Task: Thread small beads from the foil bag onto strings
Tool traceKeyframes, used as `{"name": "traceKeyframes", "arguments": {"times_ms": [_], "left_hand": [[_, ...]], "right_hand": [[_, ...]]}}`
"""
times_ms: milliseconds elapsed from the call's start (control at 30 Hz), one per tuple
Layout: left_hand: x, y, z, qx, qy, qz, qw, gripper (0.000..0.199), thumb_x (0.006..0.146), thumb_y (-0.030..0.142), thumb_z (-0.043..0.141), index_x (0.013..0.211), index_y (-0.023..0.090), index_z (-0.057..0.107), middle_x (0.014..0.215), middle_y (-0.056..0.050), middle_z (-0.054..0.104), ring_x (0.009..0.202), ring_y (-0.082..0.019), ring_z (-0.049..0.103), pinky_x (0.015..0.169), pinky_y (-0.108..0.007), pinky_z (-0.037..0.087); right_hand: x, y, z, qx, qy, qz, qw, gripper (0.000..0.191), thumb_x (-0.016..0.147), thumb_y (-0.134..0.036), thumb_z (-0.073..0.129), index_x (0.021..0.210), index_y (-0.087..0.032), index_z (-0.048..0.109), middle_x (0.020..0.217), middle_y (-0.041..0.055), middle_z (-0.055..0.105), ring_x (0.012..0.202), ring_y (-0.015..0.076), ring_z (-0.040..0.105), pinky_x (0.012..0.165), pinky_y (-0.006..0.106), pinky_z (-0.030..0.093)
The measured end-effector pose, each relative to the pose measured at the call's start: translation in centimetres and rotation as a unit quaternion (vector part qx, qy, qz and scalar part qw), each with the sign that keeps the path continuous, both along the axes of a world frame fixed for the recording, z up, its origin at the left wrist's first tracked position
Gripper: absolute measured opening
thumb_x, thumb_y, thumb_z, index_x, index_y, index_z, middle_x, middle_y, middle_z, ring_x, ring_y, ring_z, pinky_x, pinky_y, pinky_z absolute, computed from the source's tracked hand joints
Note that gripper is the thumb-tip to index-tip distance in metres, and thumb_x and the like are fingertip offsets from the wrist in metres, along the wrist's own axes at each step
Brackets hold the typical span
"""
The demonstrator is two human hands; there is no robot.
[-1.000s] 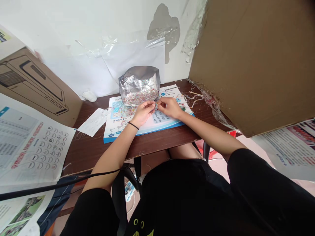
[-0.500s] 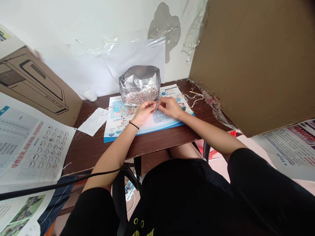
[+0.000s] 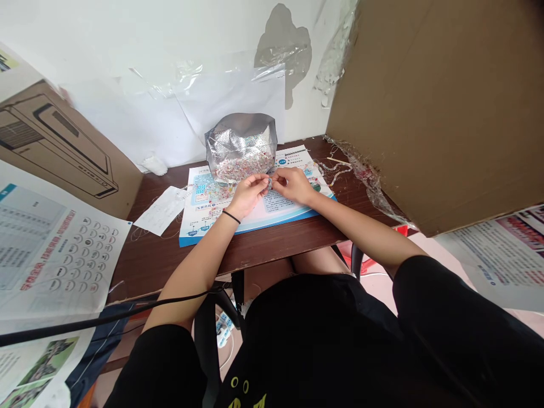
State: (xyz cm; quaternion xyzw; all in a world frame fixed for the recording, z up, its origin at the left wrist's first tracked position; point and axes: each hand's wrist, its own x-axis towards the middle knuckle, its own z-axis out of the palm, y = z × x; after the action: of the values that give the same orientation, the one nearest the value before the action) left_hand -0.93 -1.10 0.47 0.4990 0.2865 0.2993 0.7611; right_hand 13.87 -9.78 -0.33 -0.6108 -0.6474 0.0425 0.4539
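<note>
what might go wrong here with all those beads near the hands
The silver bag of beads stands just beyond the left hand and right hand; a knock might spill it.
Loose beads on the printed sheet, beside the left hand, could get scattered.
Whatever the pinched fingertips hold looks tiny and might slip.

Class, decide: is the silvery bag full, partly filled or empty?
Partly filled: beads cover the lower part of the silvery bag, whose shiny surface shows above.

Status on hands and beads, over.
Bare left hand, bare right hand: both pinched, nearly touching. Anything held: too small to identify. Silvery pouch of tiny multicoloured beads just behind.
</note>
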Motion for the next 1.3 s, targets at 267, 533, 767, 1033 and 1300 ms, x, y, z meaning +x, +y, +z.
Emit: {"name": "traceKeyframes", "arguments": {"times_ms": [267, 533, 767, 1033, 1300], "left_hand": [[0.06, -0.11, 0.00, -0.004, -0.005, 0.003, 1.000, 0.013, 0.080, 0.002, 0.074, 0.078, 0.014, 0.070, 0.071, 0.002, 0.066, 0.066, -0.006, 0.059, 0.070, -0.022, 0.049], [0.04, 0.17, -0.08, -0.009, -0.001, 0.000, 1.000, 0.012, 0.081, 0.004, 0.074, 0.081, 0.015, 0.070, 0.077, -0.001, 0.073, 0.078, -0.010, 0.067, 0.087, -0.028, 0.052], [0.11, 0.40, -0.56, -0.014, -0.008, -0.007, 1.000, 0.012, 0.079, 0.005, 0.076, 0.085, 0.015, 0.075, 0.080, -0.003, 0.074, 0.077, -0.010, 0.067, 0.086, -0.028, 0.053], [0.05, 0.49, -0.60, -0.003, -0.005, -0.015, 1.000, 0.012, 0.075, 0.008, 0.082, 0.081, 0.016, 0.075, 0.077, -0.001, 0.071, 0.076, -0.009, 0.064, 0.082, -0.026, 0.052], [-0.03, 0.29, -0.34, -0.005, -0.009, -0.023, 1.000, 0.013, 0.074, 0.006, 0.082, 0.080, 0.015, 0.075, 0.076, 0.000, 0.069, 0.074, -0.008, 0.062, 0.080, -0.026, 0.051]], "right_hand": [[0.04, 0.03, -0.12, 0.004, 0.001, -0.010, 1.000, 0.009, 0.080, -0.024, 0.053, 0.071, -0.021, 0.053, 0.066, -0.0010, 0.060, 0.063, 0.0132, 0.051, 0.067, 0.028, 0.038], [0.01, 0.03, -0.05, -0.005, 0.006, -0.017, 1.000, 0.012, 0.081, -0.026, 0.053, 0.070, -0.021, 0.054, 0.066, -0.0011, 0.060, 0.062, 0.0131, 0.050, 0.066, 0.028, 0.038], [-0.07, -0.20, 0.24, -0.008, 0.004, -0.015, 1.000, 0.012, 0.082, -0.026, 0.053, 0.070, -0.022, 0.053, 0.069, 0.0002, 0.062, 0.065, 0.0141, 0.054, 0.068, 0.029, 0.039], [-0.03, -0.17, 0.19, -0.010, 0.005, -0.014, 1.000, 0.011, 0.081, -0.024, 0.054, 0.070, -0.022, 0.052, 0.068, -0.0005, 0.061, 0.065, 0.0138, 0.053, 0.069, 0.029, 0.039], [0.06, -0.20, 0.18, -0.024, 0.008, -0.008, 1.000, 0.009, 0.081, -0.022, 0.053, 0.072, -0.021, 0.054, 0.070, 0.0004, 0.061, 0.067, 0.0144, 0.053, 0.070, 0.030, 0.039]]}}
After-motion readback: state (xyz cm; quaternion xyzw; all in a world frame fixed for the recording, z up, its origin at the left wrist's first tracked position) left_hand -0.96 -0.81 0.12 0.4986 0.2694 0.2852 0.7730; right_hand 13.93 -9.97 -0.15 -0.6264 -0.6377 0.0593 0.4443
